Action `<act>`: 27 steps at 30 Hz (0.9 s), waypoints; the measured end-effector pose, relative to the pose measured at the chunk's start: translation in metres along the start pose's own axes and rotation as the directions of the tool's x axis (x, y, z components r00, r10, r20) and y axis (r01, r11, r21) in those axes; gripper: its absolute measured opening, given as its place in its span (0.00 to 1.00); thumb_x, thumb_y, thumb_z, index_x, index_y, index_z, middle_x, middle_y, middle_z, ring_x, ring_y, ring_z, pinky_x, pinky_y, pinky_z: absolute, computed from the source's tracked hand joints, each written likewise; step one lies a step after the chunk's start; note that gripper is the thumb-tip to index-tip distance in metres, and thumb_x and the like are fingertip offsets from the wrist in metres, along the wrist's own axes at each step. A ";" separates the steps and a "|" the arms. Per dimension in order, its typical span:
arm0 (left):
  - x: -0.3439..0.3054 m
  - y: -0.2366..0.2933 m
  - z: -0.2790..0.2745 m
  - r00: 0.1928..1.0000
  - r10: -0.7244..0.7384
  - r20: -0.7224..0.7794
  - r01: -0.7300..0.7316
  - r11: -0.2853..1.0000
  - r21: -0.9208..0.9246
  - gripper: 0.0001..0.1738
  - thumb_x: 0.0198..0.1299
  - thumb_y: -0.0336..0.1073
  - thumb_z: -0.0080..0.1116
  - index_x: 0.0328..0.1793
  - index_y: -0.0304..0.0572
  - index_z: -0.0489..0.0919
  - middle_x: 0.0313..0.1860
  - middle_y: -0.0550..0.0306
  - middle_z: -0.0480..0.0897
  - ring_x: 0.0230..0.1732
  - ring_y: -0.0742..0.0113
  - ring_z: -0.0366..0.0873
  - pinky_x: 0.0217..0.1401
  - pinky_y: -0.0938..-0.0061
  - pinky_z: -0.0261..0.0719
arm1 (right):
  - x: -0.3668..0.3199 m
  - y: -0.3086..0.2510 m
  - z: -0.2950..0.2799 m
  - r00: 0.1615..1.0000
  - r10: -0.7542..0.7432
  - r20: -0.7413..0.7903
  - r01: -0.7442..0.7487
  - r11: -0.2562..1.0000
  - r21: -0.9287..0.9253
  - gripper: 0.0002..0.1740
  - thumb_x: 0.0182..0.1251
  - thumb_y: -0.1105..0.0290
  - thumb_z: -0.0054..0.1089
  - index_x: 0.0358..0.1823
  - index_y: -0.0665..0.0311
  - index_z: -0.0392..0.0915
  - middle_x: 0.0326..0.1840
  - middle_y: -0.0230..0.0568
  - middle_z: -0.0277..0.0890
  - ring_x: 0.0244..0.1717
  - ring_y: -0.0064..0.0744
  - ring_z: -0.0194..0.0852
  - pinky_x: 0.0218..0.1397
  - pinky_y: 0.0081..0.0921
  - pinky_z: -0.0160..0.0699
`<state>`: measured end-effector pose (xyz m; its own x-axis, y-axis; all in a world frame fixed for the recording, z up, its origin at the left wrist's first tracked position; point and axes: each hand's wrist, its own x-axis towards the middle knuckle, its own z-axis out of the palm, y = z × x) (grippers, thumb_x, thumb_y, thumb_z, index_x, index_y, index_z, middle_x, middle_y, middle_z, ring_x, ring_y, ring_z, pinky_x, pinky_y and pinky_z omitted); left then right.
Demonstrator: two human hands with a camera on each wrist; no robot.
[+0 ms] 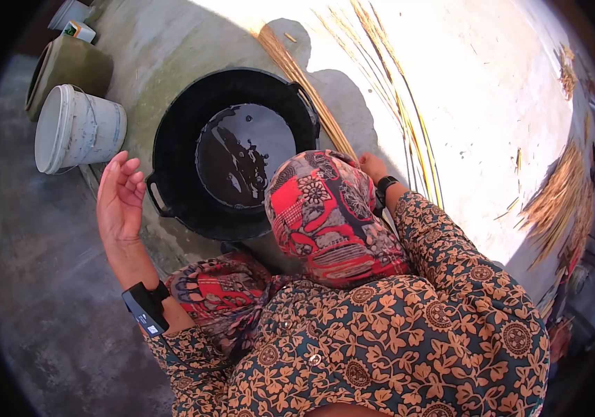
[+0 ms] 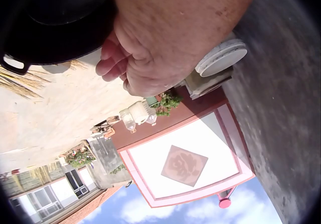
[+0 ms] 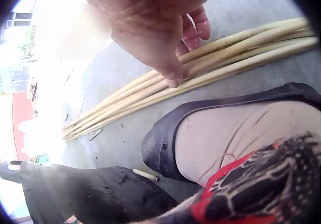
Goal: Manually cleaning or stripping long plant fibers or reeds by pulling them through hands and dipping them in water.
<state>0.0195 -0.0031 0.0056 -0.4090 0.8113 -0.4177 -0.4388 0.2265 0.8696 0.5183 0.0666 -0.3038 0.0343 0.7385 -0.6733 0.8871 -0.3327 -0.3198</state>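
Note:
My left hand [image 1: 122,198] is raised left of the black tub [image 1: 172,132], palm up and fingers loosely bent, holding nothing. In the left wrist view that hand [image 2: 150,43] shows bent fingers beside the tub's dark rim. At the tub's right side lies a bundle of long pale stalks [image 1: 311,90], with my right hand [image 1: 372,165] at its near end, partly hidden by the patterned headscarf. Seen from the right wrist, my right hand [image 3: 160,33] is over the stalks [image 3: 125,96]; its thumb overlaps them and its fingers are apart from the thumb.
Dark liquid [image 1: 242,156] lies in the tub. A white bucket [image 1: 96,132] and a large clay pot [image 1: 82,66] stand at the left. Thin stalks [image 1: 405,104] lie farther right, and a dry brush-like bundle [image 1: 561,187] at the far right. A dark shoe [image 3: 160,143] is below the bundle.

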 end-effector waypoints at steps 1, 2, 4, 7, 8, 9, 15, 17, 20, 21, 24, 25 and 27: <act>0.001 0.002 0.001 1.000 0.013 0.022 -0.013 1.000 -0.001 0.16 0.67 0.38 0.52 0.56 0.38 0.74 0.41 0.58 0.82 0.34 0.73 0.79 0.36 0.81 0.78 | -0.004 -0.001 -0.004 1.000 -0.003 -0.026 0.003 1.000 0.005 0.21 0.51 0.54 0.65 0.40 0.60 0.75 0.38 0.48 0.80 0.44 0.48 0.78 0.48 0.38 0.73; 0.001 0.002 0.001 1.000 0.014 0.022 -0.014 1.000 0.003 0.16 0.66 0.38 0.52 0.55 0.38 0.74 0.41 0.58 0.82 0.34 0.74 0.79 0.36 0.81 0.78 | -0.003 0.003 -0.002 0.999 -0.024 -0.035 0.025 1.000 0.014 0.20 0.52 0.54 0.65 0.39 0.61 0.75 0.38 0.48 0.80 0.44 0.48 0.78 0.48 0.38 0.73; 0.004 0.003 0.005 1.000 0.015 0.019 -0.016 1.000 0.013 0.16 0.66 0.38 0.53 0.55 0.38 0.74 0.40 0.58 0.83 0.34 0.74 0.79 0.36 0.81 0.77 | 0.003 0.012 0.004 0.996 -0.067 -0.051 0.068 0.997 0.034 0.19 0.52 0.54 0.64 0.38 0.61 0.76 0.38 0.49 0.80 0.43 0.49 0.78 0.47 0.38 0.73; 0.004 0.004 0.008 0.999 0.021 0.024 -0.022 1.000 0.010 0.16 0.64 0.38 0.55 0.54 0.37 0.74 0.38 0.56 0.82 0.34 0.72 0.78 0.36 0.80 0.77 | 0.001 0.017 0.007 0.988 -0.147 -0.053 0.150 0.987 0.064 0.19 0.53 0.54 0.63 0.37 0.63 0.76 0.36 0.50 0.80 0.42 0.50 0.78 0.46 0.38 0.74; 0.005 0.005 0.009 0.999 0.023 0.026 -0.023 1.000 0.010 0.16 0.64 0.38 0.55 0.54 0.37 0.74 0.38 0.56 0.82 0.34 0.72 0.78 0.35 0.80 0.77 | 0.000 0.015 0.006 0.990 -0.134 -0.044 0.136 0.989 0.062 0.20 0.53 0.54 0.63 0.37 0.63 0.76 0.37 0.51 0.80 0.42 0.51 0.78 0.46 0.39 0.74; 0.005 0.005 0.010 1.000 0.022 0.020 -0.022 1.000 0.009 0.16 0.64 0.38 0.55 0.54 0.37 0.74 0.38 0.56 0.82 0.33 0.72 0.78 0.35 0.80 0.77 | 0.000 0.014 0.004 0.992 -0.122 -0.027 0.123 0.991 0.055 0.20 0.53 0.54 0.63 0.38 0.64 0.76 0.37 0.51 0.80 0.42 0.52 0.78 0.46 0.39 0.74; 0.002 0.008 0.014 1.000 0.024 -0.011 -0.023 1.000 0.007 0.16 0.64 0.37 0.55 0.54 0.37 0.74 0.38 0.56 0.82 0.33 0.72 0.78 0.36 0.81 0.77 | 0.007 0.007 0.001 0.998 -0.061 0.028 0.063 0.996 -0.068 0.24 0.51 0.51 0.64 0.37 0.66 0.80 0.38 0.55 0.80 0.41 0.55 0.78 0.45 0.42 0.75; 0.002 0.008 0.014 1.000 0.024 -0.015 -0.024 1.000 0.004 0.16 0.64 0.37 0.55 0.54 0.37 0.74 0.38 0.56 0.82 0.33 0.72 0.78 0.35 0.81 0.77 | 0.010 0.002 -0.002 0.998 -0.047 0.040 0.051 0.992 -0.115 0.25 0.50 0.50 0.65 0.35 0.67 0.81 0.38 0.56 0.80 0.40 0.56 0.78 0.44 0.43 0.75; 0.004 0.009 0.016 1.000 0.022 -0.004 -0.022 1.000 0.006 0.15 0.64 0.37 0.54 0.54 0.37 0.74 0.38 0.56 0.82 0.33 0.72 0.79 0.35 0.81 0.77 | 0.004 0.000 -0.009 0.998 -0.055 0.033 0.058 0.992 -0.109 0.25 0.49 0.49 0.65 0.35 0.67 0.82 0.38 0.56 0.80 0.40 0.55 0.79 0.43 0.44 0.75; 0.004 0.008 0.018 1.000 0.023 -0.002 -0.023 1.000 0.010 0.15 0.64 0.37 0.54 0.54 0.37 0.74 0.38 0.56 0.82 0.33 0.72 0.79 0.35 0.81 0.77 | 0.005 0.004 -0.009 0.994 -0.095 0.048 0.099 0.991 -0.087 0.25 0.50 0.49 0.64 0.36 0.66 0.81 0.38 0.56 0.80 0.40 0.55 0.79 0.43 0.44 0.75; 0.005 0.008 0.014 0.999 0.031 0.031 -0.031 0.999 0.009 0.16 0.65 0.38 0.54 0.54 0.38 0.75 0.39 0.58 0.82 0.33 0.73 0.78 0.35 0.81 0.78 | 0.013 0.020 -0.003 0.984 -0.171 0.042 0.170 0.985 0.036 0.25 0.52 0.49 0.62 0.41 0.64 0.79 0.39 0.54 0.80 0.39 0.54 0.79 0.44 0.42 0.74; 0.007 0.007 0.013 0.999 0.027 0.040 -0.027 1.000 0.009 0.16 0.65 0.38 0.54 0.55 0.38 0.75 0.39 0.58 0.82 0.34 0.74 0.78 0.36 0.82 0.78 | 0.015 0.024 -0.001 0.982 -0.185 0.039 0.181 0.980 0.084 0.26 0.53 0.49 0.62 0.43 0.64 0.79 0.40 0.54 0.80 0.39 0.54 0.79 0.44 0.42 0.74; 0.009 0.006 0.013 0.999 0.030 0.038 -0.031 0.999 0.013 0.16 0.65 0.38 0.54 0.54 0.38 0.75 0.39 0.58 0.82 0.34 0.73 0.78 0.36 0.82 0.78 | 0.007 0.027 -0.006 0.986 -0.163 -0.047 0.167 0.979 0.118 0.23 0.57 0.52 0.60 0.45 0.64 0.77 0.39 0.51 0.80 0.36 0.48 0.80 0.43 0.39 0.75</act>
<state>0.0236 0.0123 0.0110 -0.3911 0.8377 -0.3810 -0.4160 0.2084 0.8852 0.5449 0.0661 -0.3129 -0.0891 0.8095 -0.5803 0.8195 -0.2715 -0.5047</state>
